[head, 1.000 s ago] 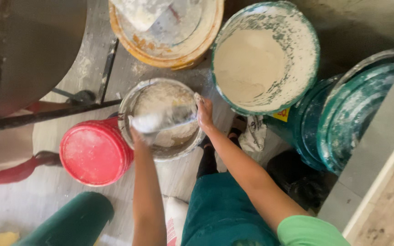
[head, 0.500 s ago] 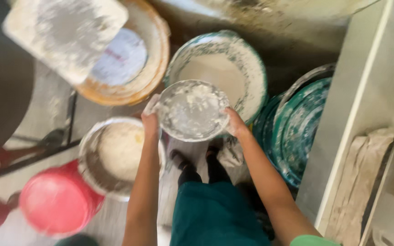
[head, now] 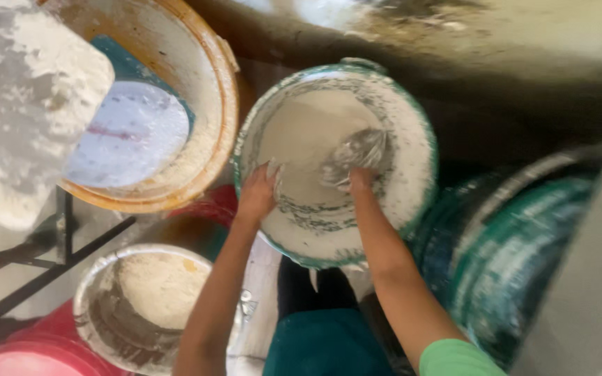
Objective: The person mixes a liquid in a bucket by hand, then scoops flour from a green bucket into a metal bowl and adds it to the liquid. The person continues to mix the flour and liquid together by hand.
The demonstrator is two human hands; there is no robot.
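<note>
Presently five pails counted: one green pail (head: 412,125) of white paste, one orange pail (head: 210,90), one small pail (head: 92,306), one red (head: 29,355), one teal (head: 524,264); both forearms extended, left hand (head: 258,195) grasping the green rim, right hand (head: 360,177) clenched on a smeared scoop (head: 360,150) inside.

Both hands have carried the small bowl (head: 360,157) from above the grey pail (head: 144,306) into the green-rimmed bucket (head: 336,160).

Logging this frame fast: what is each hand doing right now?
Left hand: closed on the rim of the green bucket.
Right hand: closed on a paste-caked scoop inside that bucket.
</note>
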